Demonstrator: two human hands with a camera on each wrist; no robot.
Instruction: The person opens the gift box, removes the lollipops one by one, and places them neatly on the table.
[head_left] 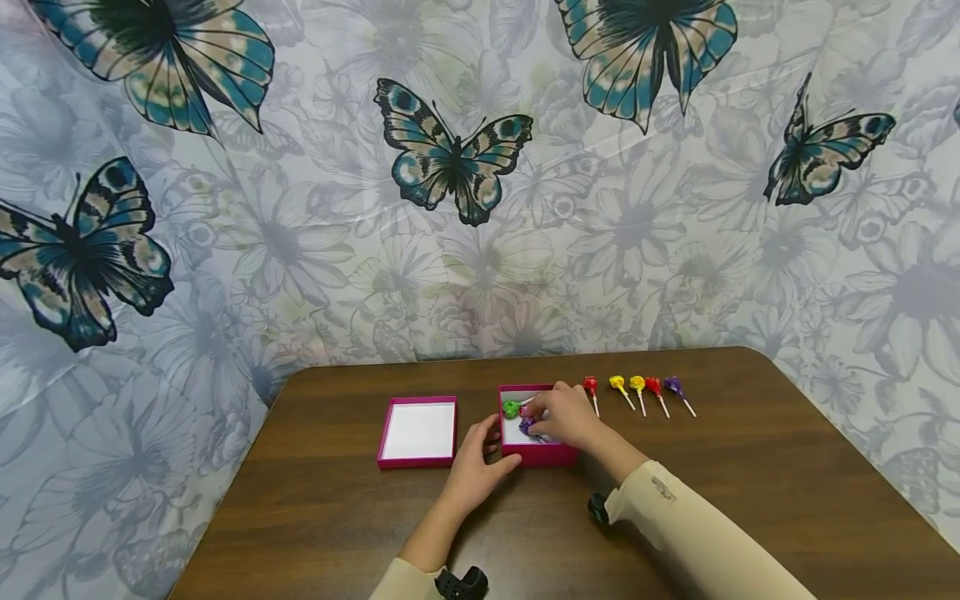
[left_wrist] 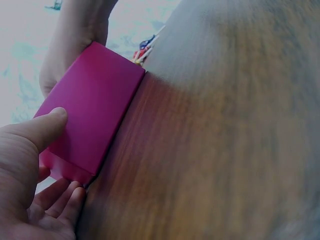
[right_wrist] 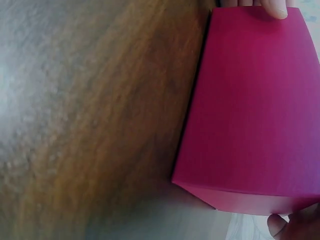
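In the head view, an open pink box with a white inside stands on the table. My left hand grips its near left corner; the left wrist view shows the thumb on the front wall and the other fingers round the side. My right hand reaches over the right wall into the box, its curved fingers right at a purple lollipop. A green lollipop lies to their left, with a reddish wrapper partly covered by the fingers. I cannot tell whether the right fingertips pinch one.
Left of the box lies its pink-rimmed lid, white inside facing up. Behind and right, several lollipops stand out in a row: a red one, yellow ones, another red, and a purple one. A butterfly-patterned cloth hangs behind the table.
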